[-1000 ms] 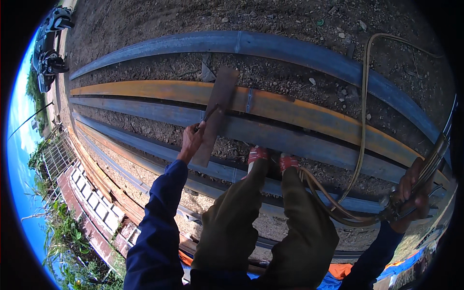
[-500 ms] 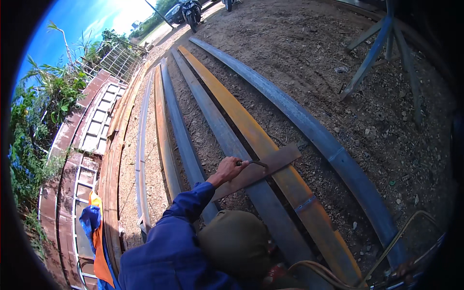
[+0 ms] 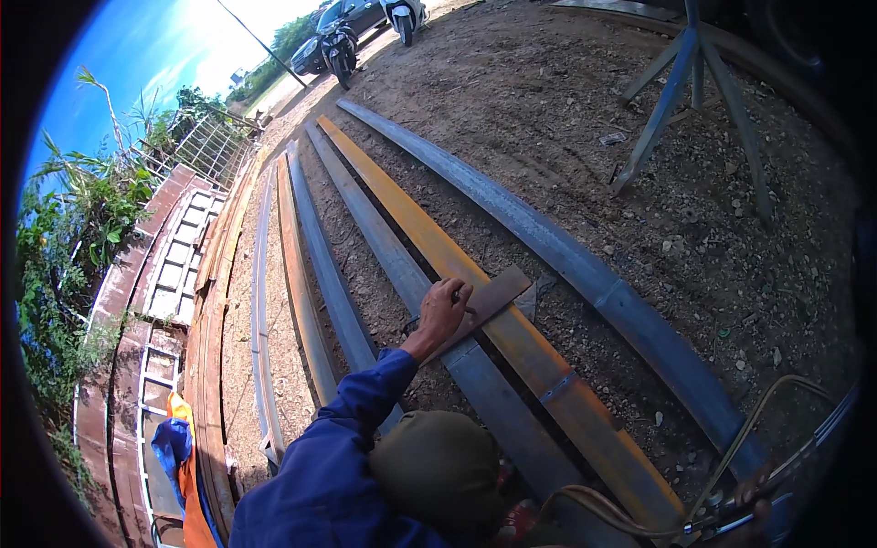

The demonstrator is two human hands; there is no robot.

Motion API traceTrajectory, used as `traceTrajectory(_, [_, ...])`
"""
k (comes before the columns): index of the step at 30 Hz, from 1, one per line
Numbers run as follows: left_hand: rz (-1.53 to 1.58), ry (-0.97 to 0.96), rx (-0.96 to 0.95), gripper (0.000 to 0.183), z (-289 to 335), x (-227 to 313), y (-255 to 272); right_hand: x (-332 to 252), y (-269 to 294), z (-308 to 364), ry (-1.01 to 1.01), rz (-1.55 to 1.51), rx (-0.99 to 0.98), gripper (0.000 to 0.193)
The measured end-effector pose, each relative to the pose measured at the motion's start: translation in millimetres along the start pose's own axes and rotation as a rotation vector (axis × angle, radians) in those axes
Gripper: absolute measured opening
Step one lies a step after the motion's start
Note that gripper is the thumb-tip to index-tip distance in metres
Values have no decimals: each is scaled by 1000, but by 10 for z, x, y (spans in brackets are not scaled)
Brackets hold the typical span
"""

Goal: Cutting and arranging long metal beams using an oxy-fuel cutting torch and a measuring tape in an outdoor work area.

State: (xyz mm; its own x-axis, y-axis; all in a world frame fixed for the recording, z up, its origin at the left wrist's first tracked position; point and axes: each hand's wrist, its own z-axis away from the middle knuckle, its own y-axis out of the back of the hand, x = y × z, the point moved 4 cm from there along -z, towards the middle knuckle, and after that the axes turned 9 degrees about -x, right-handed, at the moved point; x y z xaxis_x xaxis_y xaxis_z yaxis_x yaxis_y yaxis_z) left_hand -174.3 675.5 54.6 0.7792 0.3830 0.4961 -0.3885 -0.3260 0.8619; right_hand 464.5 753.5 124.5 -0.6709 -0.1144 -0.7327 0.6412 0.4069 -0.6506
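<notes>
My left hand (image 3: 444,309) reaches out in a blue sleeve (image 3: 361,393) and rests over a flat brown steel plate (image 3: 504,290). Its fingers are closed round a dark metal rod, mostly hidden by the hand. The plate lies crosswise on a rusty orange steel bar (image 3: 438,247) and a grey steel bar (image 3: 384,233). At the dim lower right edge, my right hand (image 3: 755,500) is partly visible, closed on what looks like a gas torch (image 3: 793,468) with slim metal tubes. A curved brass-coloured tube or hose (image 3: 585,495) runs near it.
A blue-grey bar (image 3: 548,242) lies on the right, and more long bars (image 3: 324,247) on the left. Rounded olive cloth (image 3: 437,470) blocks the lower middle. A tripod stand (image 3: 685,73) stands far right. Motorbikes (image 3: 340,50) are parked beyond; metal frames (image 3: 187,242) lie far left.
My left hand has moved right along the plate, covering the bent rod that showed before. The plate has slid a little farther away along the bars. More of my right hand and the torch shows.
</notes>
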Motion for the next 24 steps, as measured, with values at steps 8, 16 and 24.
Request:
traceTrajectory(8, [665, -9, -1008, 22, 506, 2059, -1272, 80, -96, -99, 81, -142, 87, 70])
traceTrajectory(16, [334, -560, -1029, 28, 1656, 1639, -1655, -19, -88, 164, 130, -163, 136, 72])
traceTrajectory(24, [523, -102, -1338, 24, 962, 2119, -1527, -19, -48, 5, 148, -145, 131, 85])
